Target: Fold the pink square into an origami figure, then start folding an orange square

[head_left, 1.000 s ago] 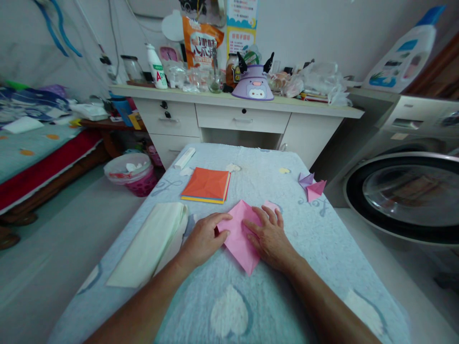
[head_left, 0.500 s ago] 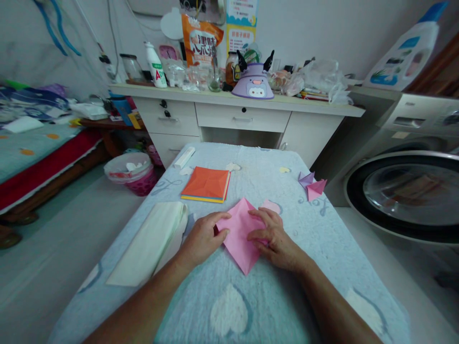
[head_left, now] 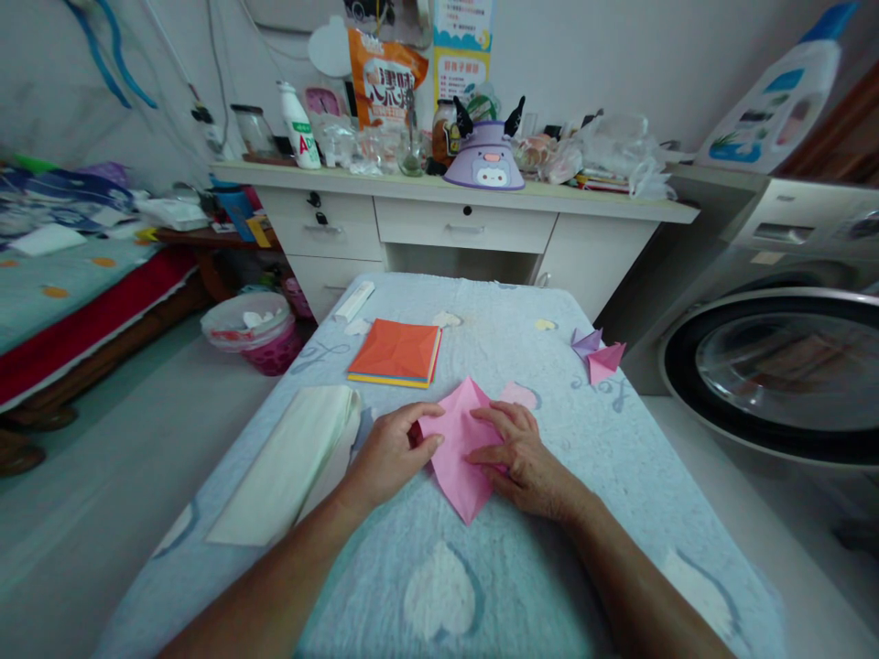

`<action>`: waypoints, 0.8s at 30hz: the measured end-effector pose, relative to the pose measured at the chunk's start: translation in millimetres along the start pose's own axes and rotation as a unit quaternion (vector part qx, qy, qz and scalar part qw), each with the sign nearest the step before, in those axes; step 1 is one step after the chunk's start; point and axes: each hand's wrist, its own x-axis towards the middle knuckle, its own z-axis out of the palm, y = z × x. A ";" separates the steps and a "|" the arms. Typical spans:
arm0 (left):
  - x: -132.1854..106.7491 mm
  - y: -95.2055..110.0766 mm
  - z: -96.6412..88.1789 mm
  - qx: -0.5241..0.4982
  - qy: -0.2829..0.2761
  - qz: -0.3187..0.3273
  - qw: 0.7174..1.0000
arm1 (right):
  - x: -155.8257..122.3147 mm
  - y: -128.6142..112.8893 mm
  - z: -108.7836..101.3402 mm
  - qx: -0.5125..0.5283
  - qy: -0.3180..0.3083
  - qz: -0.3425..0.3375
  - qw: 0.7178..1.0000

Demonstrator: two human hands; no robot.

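**A:** In the head view, your pink paper (head_left: pixel 459 453) lay on the blue-clothed worktop (head_left: pixel 618 476), turned like a diamond, one corner pointing away from you and one towards you. It sat right between your two hands, a little nearer your edge than the middle of the cloth.

**B:** Yes, and your left hand (head_left: pixel 388 453) was at its left corner. Your fingers were curled, and the thumb and forefinger pinched that corner from the side.

**A:** Your right hand (head_left: pixel 522 458) was different. You had it palm down on the right half of the sheet, fingers stretched out flat and pressing the paper to the cloth. The fingertips reached nearly to the centre crease.

**B:** So both of your hands touched the sheet, and only its top and bottom points showed clear of them.

**A:** Beyond your left hand, a stack of coloured sheets (head_left: pixel 396 352) with an orange one on top lay well apart from the pink one. Just beside your left wrist was a long cream folded cloth (head_left: pixel 292 462).

**B:** Far to your right, near the worktop's edge, two small folded pieces (head_left: pixel 599 355), one purple and one pink, touched each other. A washing machine (head_left: pixel 775 366) stood beyond that edge, and a pink bin (head_left: pixel 254 334) was on the floor to your left.
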 end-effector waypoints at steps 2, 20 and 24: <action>-0.3 0.4 0.3 -0.015 -0.004 0.008 1.000 | 0.0 0.0 1.1 0.002 0.006 -0.005 1.000; -1.6 -4.5 1.9 -0.035 -0.012 0.003 0.999 | -9.2 31.1 -10.3 0.126 0.058 0.239 0.961; -1.7 -0.4 0.7 -0.022 -0.006 0.003 1.000 | -10.5 23.8 -15.4 0.195 0.058 0.208 0.957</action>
